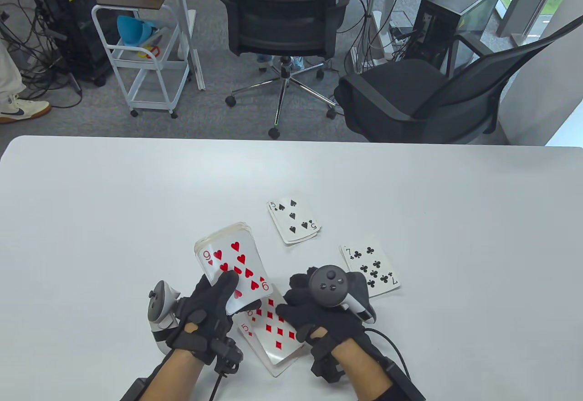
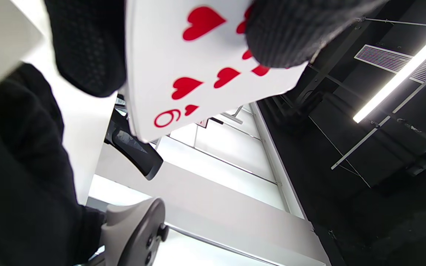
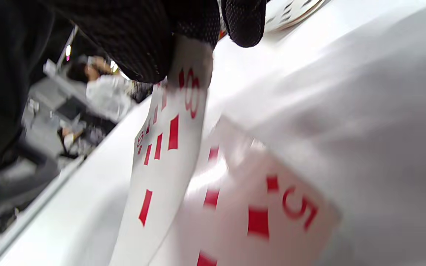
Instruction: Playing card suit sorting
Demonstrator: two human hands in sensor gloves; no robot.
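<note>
At the near edge of the tabletop (image 1: 114, 200), beside the diamond pile (image 1: 268, 335):

Left hand (image 1: 207, 312): fingers curled under the unsorted deck (image 1: 234, 273), thumb pressed on its face; nine of hearts uppermost, face up, presumably so each suit could be read before dealing.

Right hand (image 1: 314, 310): grip pinched on an eight of diamonds (image 3: 168, 147), its free end angled down over the diamond pile, whose five showed beneath; judged mid-placement.

Spade pile (image 1: 294, 221): five on top, beyond the diamond pile, well apart.

Club pile (image 1: 371, 266): seven on top, to the diamond pile's right and farther out. No heart pile begun.

Surface: plain white, matte. Room beyond: grey carpet, two black office chairs (image 1: 282, 23), a white trolley (image 1: 145, 50), computer towers, cables.
</note>
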